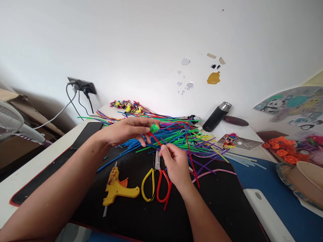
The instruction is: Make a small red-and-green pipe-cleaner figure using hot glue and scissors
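Note:
Between the thumb and fingers of my left hand point(126, 129) is a small green coil of pipe cleaner point(154, 128) with a bit of orange at its end. A red pipe cleaner point(155, 138) runs from beside that coil down to my right hand point(176, 164), whose thumb and forefinger pinch it. Whether the red piece is fixed to the coil, I cannot tell. Under my hands lie scissors point(157, 163) with one yellow and one red handle. A yellow glue gun point(118, 190) rests on the black mat point(141, 222), below my left forearm.
A heap of coloured pipe cleaners point(176, 136) spreads behind my hands. Several small pipe-cleaner figures point(128, 106) stand by the wall, and another figure point(230, 141) is at right. A black flask point(217, 116) leans back there. A white device point(267, 215) lies front right; a fan point(15, 121) stands left.

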A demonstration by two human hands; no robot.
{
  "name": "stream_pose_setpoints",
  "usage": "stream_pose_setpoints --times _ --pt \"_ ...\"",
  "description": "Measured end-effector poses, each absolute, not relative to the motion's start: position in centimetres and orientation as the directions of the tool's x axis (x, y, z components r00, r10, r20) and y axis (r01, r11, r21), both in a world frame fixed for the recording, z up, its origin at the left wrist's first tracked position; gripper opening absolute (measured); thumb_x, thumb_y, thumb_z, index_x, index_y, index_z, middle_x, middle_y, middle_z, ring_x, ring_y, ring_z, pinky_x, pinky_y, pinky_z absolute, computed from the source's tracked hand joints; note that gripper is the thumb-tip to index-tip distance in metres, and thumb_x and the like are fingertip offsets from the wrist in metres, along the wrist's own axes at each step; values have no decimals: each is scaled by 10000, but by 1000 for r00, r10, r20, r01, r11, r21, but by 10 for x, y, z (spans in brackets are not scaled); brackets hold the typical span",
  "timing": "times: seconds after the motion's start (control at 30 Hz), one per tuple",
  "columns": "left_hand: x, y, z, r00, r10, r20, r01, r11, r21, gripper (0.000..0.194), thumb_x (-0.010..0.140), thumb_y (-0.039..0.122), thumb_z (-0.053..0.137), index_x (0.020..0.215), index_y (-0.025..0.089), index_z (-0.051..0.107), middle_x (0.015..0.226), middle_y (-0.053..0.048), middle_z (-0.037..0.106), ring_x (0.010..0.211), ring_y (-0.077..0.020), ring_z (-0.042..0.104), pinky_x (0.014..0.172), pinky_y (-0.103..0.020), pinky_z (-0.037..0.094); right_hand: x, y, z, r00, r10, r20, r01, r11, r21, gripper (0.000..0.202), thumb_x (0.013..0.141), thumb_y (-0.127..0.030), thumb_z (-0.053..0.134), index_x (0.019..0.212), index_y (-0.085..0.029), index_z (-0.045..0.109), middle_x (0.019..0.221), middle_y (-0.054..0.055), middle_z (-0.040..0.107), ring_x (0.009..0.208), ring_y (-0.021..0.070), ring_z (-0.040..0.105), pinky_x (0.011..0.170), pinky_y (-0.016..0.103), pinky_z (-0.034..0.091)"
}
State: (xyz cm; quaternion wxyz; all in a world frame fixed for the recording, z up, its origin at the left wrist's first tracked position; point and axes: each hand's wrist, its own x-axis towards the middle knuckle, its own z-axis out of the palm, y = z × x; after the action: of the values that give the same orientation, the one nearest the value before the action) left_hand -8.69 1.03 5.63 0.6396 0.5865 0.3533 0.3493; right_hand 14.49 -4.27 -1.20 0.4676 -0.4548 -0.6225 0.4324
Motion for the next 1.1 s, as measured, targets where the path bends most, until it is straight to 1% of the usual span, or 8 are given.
stream_pose_setpoints --times 0.13,0.27,0.47,0.57,0.77,0.83,0.97,1.1 --pt "-87 9 59 508 860 -53 -21 75 997 410 972 187 791 1381 212 811 1012 -99 832 803 -202 782 707 -299 669 145 -42 -13 -142 969 204 167 226 -960 402 1005 -481 596 685 -237 613 532 -79 313 487 131 297 510 299 256" --pt "-88 10 59 515 856 -56 -19 76 997 413 975 187 783 1387 212 805 1081 -115 832 826 -209 784 713 -308 667 144 -43 -14 -146 966 212 161 235 -959 403 1011 -479 593 689 -238 613 532 -83 301 486 131 285 515 302 255" --pt "-87 10 58 521 852 -53 -34 83 996 383 968 170 783 1347 206 820 1030 -97 822 772 -185 772 701 -288 667 144 -44 -9 -150 965 217 173 241 -955 401 1006 -467 587 680 -235 609 548 -80 302 495 130 281 514 301 260" --pt "-86 10 59 513 857 -52 -44 87 995 359 959 158 783 1310 209 833 1055 -93 822 734 -172 764 685 -287 665 144 -44 -9 -145 963 225 177 249 -952 403 1006 -465 591 678 -233 614 556 -73 314 508 133 290 520 300 264" --pt "-85 10 59 506 861 -51 -38 81 996 341 952 163 784 1287 205 839 1006 -81 818 699 -171 757 663 -284 647 144 -44 -11 -139 966 218 156 238 -958 400 1010 -483 596 701 -231 633 555 -70 341 498 130 314 513 294 271" --pt "-85 11 57 503 863 -48 -27 72 997 347 953 175 788 1295 205 835 1004 -83 820 699 -174 757 660 -284 642 144 -44 -13 -140 968 207 134 226 -965 409 1020 -509 598 726 -229 650 545 -68 369 486 131 342 505 291 281" --pt "-85 14 53 478 878 -34 -17 47 999 365 943 215 814 1307 198 828 998 -84 824 706 -181 768 672 -287 649 145 -43 -17 -132 975 179 104 194 -976 430 1045 -565 598 827 -214 719 558 -48 479 475 136 436 494 283 332" --pt "-84 15 51 473 881 -23 37 6 999 413 959 254 810 1366 186 802 924 -79 822 736 -197 784 704 -297 665 145 -44 -18 -137 975 175 87 188 -978 414 1059 -569 608 909 -207 744 617 -24 575 505 140 517 514 274 396"
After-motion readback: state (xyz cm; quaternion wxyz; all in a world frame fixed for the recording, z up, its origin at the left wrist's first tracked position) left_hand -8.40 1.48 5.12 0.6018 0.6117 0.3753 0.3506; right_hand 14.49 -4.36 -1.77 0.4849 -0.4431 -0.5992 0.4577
